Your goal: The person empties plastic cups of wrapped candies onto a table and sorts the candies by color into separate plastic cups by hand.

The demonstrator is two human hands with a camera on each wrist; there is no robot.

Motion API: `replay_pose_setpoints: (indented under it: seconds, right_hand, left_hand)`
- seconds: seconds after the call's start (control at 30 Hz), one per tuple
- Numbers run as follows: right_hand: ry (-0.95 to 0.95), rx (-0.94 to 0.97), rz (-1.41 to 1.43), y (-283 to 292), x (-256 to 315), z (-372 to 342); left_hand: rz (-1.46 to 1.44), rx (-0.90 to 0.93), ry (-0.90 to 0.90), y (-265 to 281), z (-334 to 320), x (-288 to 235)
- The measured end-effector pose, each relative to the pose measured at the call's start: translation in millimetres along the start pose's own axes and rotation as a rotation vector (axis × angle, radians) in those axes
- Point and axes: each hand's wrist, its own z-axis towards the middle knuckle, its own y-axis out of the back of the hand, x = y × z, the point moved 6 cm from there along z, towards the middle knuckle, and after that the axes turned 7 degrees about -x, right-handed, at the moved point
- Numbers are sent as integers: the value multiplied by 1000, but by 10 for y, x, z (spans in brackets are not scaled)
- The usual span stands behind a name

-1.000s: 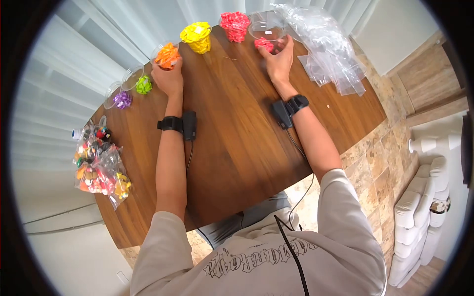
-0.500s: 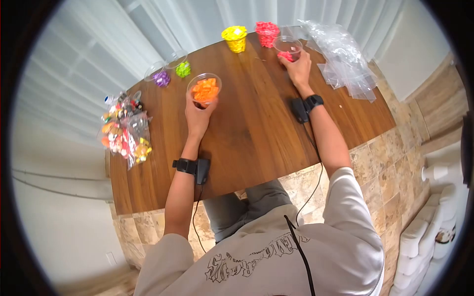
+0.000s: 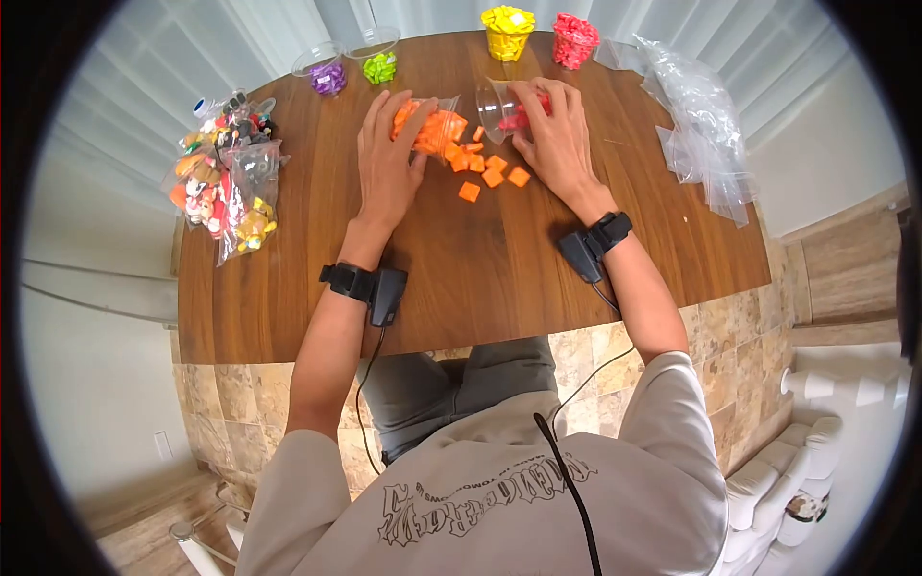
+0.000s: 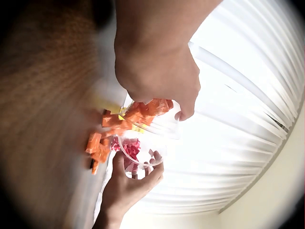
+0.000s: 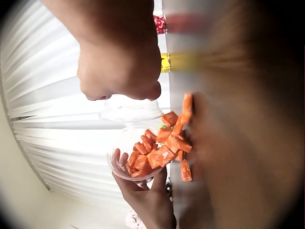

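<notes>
The left hand (image 3: pixel 389 158) grips a clear cup of orange pieces (image 3: pixel 427 127), tipped on its side with its mouth toward the right. Orange squares (image 3: pixel 493 163) spill from it onto the wooden table. Facing it, the right hand (image 3: pixel 562 144) holds another clear cup (image 3: pixel 494 108), also tilted over, with pink-red pieces (image 3: pixel 515 121) inside. In the right wrist view, orange pieces (image 5: pixel 164 155) tumble past the cup's rim. The left wrist view shows the right hand (image 4: pixel 128 188) curled around the cup with the pink-red pieces (image 4: pixel 131 148).
At the back stand a yellow-filled cup (image 3: pixel 507 36) and a red-filled cup (image 3: pixel 574 42). Cups with purple pieces (image 3: pixel 327 80) and green pieces (image 3: pixel 379 67) are at the back left. Bagged small toys (image 3: pixel 226 187) lie left, clear plastic bags (image 3: pixel 701 134) right.
The orange cup has moved right and tipped over, and pieces have poured out. The right hand has brought its cup nearer and tilted it toward the orange one. The head view has shifted.
</notes>
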Motion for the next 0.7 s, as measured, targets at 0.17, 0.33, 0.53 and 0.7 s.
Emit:
replay_pose_setpoints:
  seconds: [0.17, 0.33, 0.53, 0.7]
  right_hand:
    - [163, -28, -83, -76, 68, -19]
    - [205, -23, -71, -61, 127, -24]
    - [243, -47, -151, 85, 139, 51]
    - [221, -113, -124, 127, 86, 69]
  left_hand:
    - [89, -3, -71, -7, 16, 27]
    - [137, -25, -94, 17, 29, 23]
    - [144, -136, -99, 128, 49, 16]
    - [134, -199, -116, 179, 48, 27]
